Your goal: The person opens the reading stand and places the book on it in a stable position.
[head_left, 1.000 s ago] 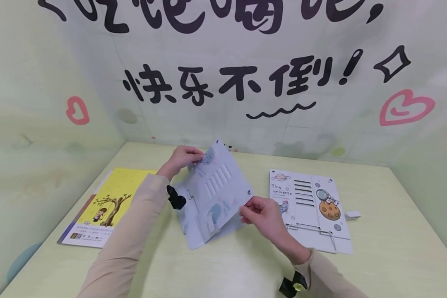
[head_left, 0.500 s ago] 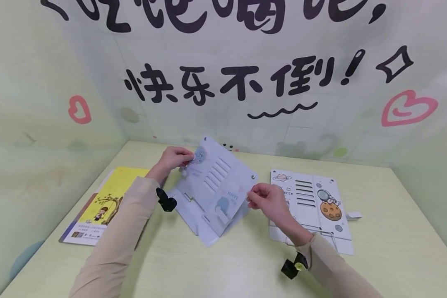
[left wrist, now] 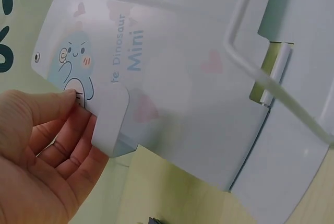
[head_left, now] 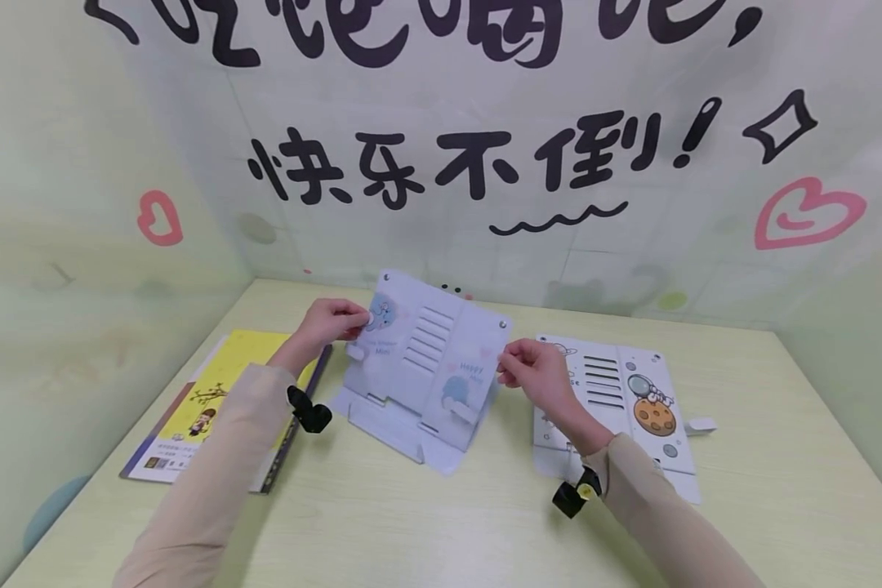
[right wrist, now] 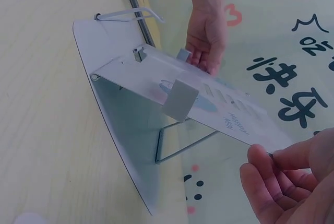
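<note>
A white folding book stand (head_left: 393,367) with pale blue dinosaur prints and a row of slots stands mid-table, its panel tilted up from its base. At its left edge, beside a dinosaur print, my left hand (head_left: 328,325) pinches the panel between thumb and fingers; the left wrist view shows this hand (left wrist: 49,151) close to a folded side tab (left wrist: 110,119). My right hand (head_left: 540,377) pinches the opposite edge near the top corner. Behind the raised panel, a wire support leg (right wrist: 188,146) shows in the right wrist view. A wire page holder (left wrist: 261,76) crosses the stand's lower part.
To the right, partly behind my right forearm, lies a second book stand (head_left: 652,416) with space drawings and a tab sticking out. A yellow-covered book (head_left: 257,349) lies at the left, partly under my left forearm. A printed backdrop (head_left: 412,245) rises behind the table (head_left: 382,531).
The dinosaur book stand has turned counterclockwise and faces me more squarely. My left hand has moved left with its edge, and my right hand a little up and right.
</note>
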`<state>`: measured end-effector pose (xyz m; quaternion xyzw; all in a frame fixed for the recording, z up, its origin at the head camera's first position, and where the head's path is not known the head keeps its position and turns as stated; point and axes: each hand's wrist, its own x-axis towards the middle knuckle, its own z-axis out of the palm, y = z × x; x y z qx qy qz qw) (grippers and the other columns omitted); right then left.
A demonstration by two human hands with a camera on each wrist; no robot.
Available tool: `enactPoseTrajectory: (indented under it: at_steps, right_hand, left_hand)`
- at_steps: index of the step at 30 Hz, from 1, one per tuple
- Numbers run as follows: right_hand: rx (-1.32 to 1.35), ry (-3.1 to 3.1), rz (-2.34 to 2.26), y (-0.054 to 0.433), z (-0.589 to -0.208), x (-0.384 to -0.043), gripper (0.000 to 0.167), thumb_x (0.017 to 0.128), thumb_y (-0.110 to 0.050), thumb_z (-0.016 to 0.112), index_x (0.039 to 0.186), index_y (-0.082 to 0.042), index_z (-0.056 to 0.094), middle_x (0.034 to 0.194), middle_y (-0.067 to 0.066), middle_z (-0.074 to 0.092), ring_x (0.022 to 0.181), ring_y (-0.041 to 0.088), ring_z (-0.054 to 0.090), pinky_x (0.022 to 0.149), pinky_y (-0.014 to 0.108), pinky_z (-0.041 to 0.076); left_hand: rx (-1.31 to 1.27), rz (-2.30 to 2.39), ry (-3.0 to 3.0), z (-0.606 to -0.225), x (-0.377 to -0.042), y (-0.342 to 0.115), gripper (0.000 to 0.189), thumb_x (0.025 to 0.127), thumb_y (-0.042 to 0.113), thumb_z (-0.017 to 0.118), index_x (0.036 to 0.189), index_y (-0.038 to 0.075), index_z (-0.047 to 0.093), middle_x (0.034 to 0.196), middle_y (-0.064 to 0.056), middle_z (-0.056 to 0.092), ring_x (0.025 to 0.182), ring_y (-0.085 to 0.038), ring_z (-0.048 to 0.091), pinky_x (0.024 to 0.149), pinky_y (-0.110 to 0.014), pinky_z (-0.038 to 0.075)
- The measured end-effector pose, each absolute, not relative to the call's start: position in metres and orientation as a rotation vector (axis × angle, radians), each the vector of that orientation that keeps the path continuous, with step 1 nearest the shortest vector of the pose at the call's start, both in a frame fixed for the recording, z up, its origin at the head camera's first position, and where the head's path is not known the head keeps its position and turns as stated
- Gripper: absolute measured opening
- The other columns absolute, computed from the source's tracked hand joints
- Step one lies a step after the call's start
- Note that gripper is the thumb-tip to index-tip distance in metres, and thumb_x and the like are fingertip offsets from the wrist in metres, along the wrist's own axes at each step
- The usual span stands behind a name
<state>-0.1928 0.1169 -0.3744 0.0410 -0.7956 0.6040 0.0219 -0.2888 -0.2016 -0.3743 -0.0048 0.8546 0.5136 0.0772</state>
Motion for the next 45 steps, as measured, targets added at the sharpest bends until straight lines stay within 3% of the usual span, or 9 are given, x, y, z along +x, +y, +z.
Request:
enactPoseTrajectory:
  at_steps: [25, 45]
  right_hand:
    - [0.175, -2.501, 1.801, 0.125, -0.377, -0.234, 0.014, 0.09, -0.002, 0.06, 0.095, 0.011, 0.062, 0.075, 0.015, 0.064, 0.059, 0.009, 0.06, 0.06, 0.024, 0.055]
    - [0.141, -2.564, 1.786, 0.125, -0.374, -0.236, 0.016, 0.091, -0.006, 0.06, 0.097, 0.008, 0.063, 0.076, 0.014, 0.063, 0.059, 0.012, 0.06, 0.061, 0.025, 0.055]
  left_hand:
    - [-0.026, 1.598, 2.465, -0.377, -0.264, -0.214, 0.028, 0.093, 0.017, 0.059, 0.108, -0.006, 0.058, 0.088, -0.007, 0.061, 0.074, -0.014, 0.057, 0.07, -0.023, 0.053]
    - [-0.002, 1.624, 2.47, -0.38, -0.255, -0.216, 0.025, 0.094, 0.015, 0.057, 0.107, -0.006, 0.057, 0.085, -0.006, 0.062, 0.071, -0.014, 0.059, 0.068, -0.023, 0.054]
